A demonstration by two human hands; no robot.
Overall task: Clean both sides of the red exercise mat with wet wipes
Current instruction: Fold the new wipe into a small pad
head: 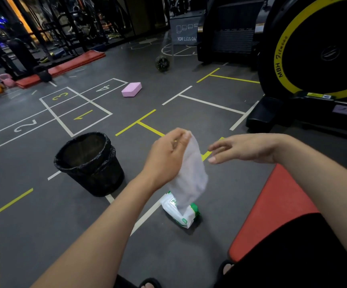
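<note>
The left hand, at the centre of the frame, pinches the top edge of a white wet wipe between thumb and fingertips. The wipe hangs down from that pinch, and its lower end reaches the opening of the wipe pack. The pack, white with green markings, lies on the grey floor just below the centre of the frame.

The right hand, right of centre, hovers level with the upper part of the wipe. Its fingers are extended and relaxed, pointing toward the wipe, and hold nothing. Whether the fingertips touch the wipe cannot be told; they appear just beside it.

The red exercise mat lies flat on the floor at the lower right of the frame, to the right of the pack. Its near part is covered by dark clothing on the person's leg.

A black bin with a black liner stands on the floor left of centre, near the left forearm. A pink foam block lies on the floor in the upper middle of the frame, beside painted numbered squares. More red mats lie stacked at the upper left. A black machine with a yellow-rimmed wheel fills the upper right.
</note>
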